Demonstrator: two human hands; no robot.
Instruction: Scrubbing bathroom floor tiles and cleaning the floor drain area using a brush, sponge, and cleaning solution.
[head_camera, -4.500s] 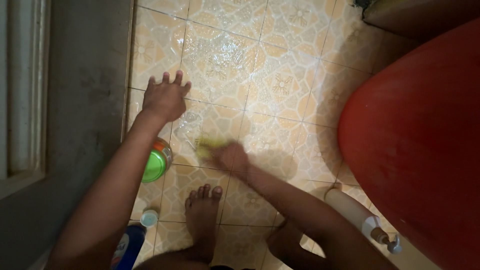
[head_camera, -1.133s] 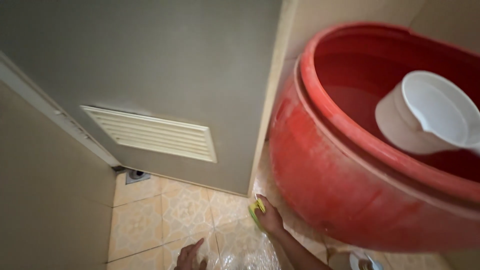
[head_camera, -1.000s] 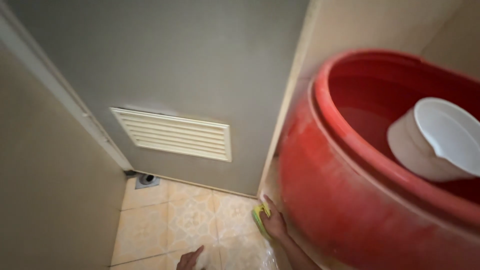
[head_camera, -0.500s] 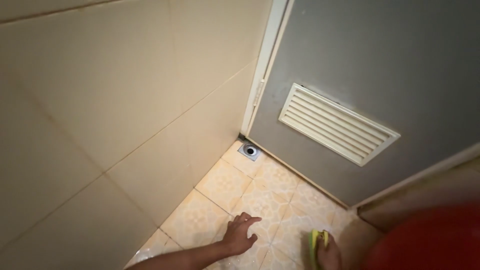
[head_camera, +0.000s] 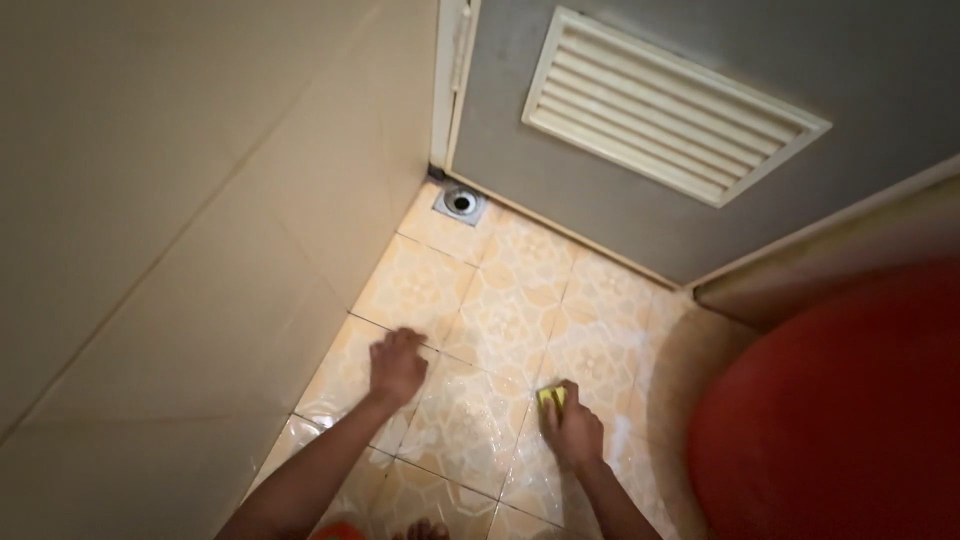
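Midway, seemingly, the right hand (head_camera: 575, 435), grip closed on a yellow-green sponge (head_camera: 551, 397), pressed wet floor tiles (head_camera: 470, 420) while the left hand (head_camera: 397, 366) lay loosely curled and empty; tiles (head_camera: 505, 270) toward the drain (head_camera: 460, 202) looked dry, unscrubbed.

I am in a small home bathroom or wash room. Under me is a wet patterned tile floor (head_camera: 500, 320) with a round metal floor drain (head_camera: 460, 202) in the corner, glossy cream wall tiles (head_camera: 180, 220), a grey door (head_camera: 700, 60) with a louvred vent (head_camera: 665, 105), and a big red water tub (head_camera: 840, 410).
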